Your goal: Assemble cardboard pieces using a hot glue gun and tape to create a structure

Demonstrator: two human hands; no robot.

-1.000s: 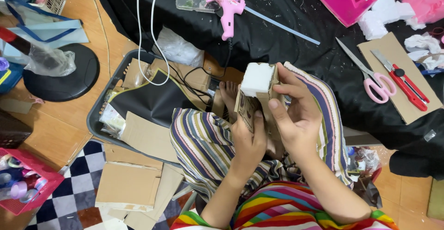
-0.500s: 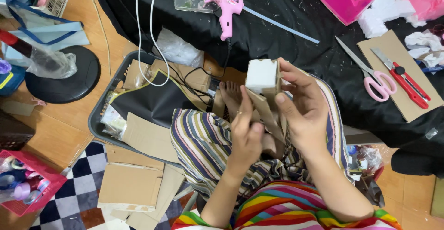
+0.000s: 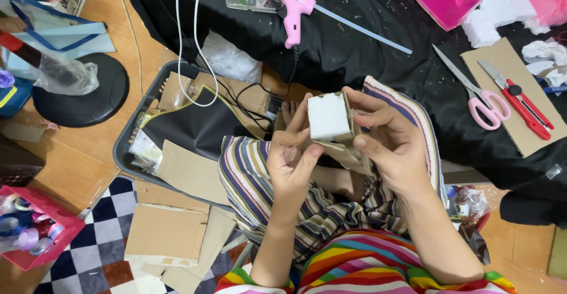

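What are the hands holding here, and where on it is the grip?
Both the left hand and right hand hold a small white-faced cardboard block, fingers on its side edges.

A small white foam block [image 3: 329, 118] wrapped in brown cardboard on its sides is held up above the lap, white face toward the camera, pinched between both hands, slightly tilted.

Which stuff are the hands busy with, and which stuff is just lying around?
Busy with:
left hand and right hand, both holding the white foam block wrapped in cardboard.

Lying around:
pink glue gun, pink scissors, red cutter, grey tray with cardboard scraps, pink basket.
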